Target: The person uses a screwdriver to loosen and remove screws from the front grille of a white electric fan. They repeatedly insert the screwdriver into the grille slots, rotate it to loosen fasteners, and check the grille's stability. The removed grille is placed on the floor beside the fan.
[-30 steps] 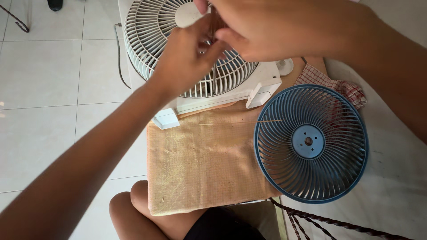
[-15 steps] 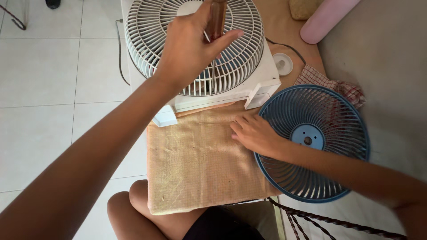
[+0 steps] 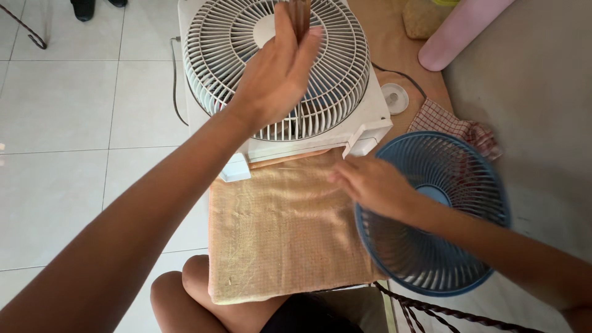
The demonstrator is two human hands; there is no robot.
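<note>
My left hand [image 3: 271, 77] is raised over the white box fan [image 3: 216, 55] and grips a brown-handled screwdriver [image 3: 300, 13] that points down at the round grille. Blurred by motion, my right hand [image 3: 370, 182] hovers low over the right edge of a tan cloth [image 3: 277, 234], its fingers held together and pointing left. It overlaps the rim of a loose blue fan grille [image 3: 444, 253] lying flat. Whether the right hand holds anything cannot be made out.
A red checked rag [image 3: 456, 126] and a small white round cap [image 3: 394, 95] lie behind the blue grille. A pink cylinder [image 3: 459, 28] sits at the back right. The fan's cord [image 3: 176, 92] trails over white floor tiles. My knee [image 3: 185, 290] and a twisted rope [image 3: 431, 308] are at the bottom.
My right hand left the screwdriver, dropped to the cloth by a thin stick, then lifted slightly; the stick no longer shows there. The left hand keeps the screwdriver.
</note>
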